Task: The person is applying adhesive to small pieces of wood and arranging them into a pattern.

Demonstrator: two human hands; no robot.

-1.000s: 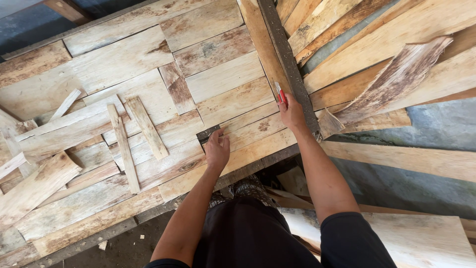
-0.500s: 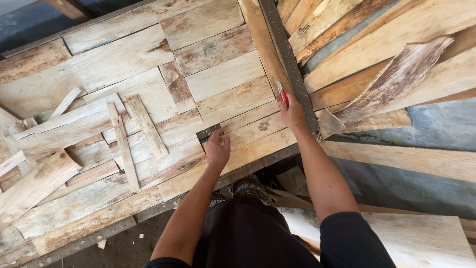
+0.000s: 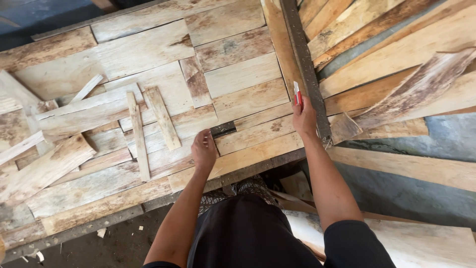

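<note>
Cutter [image 3: 297, 94] in right hand [image 3: 304, 119] grip

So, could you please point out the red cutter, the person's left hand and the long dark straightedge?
red cutter [image 3: 297, 94], head view, on its red body above the right hand.
left hand [image 3: 204, 150], head view, on the back of the hand.
long dark straightedge [image 3: 301, 59], head view, on its bare middle stretch.

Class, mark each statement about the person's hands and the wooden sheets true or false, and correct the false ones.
1. The right hand holds a red and white cutter. True.
2. The left hand is lifted clear of the wood. False: it rests flat on the veneer sheets.
3. The right hand lies beside a long dark straightedge. True.
4. Both hands grip the same loose strip. False: they are apart, and the narrow loose strips lie untouched to the left.
</note>
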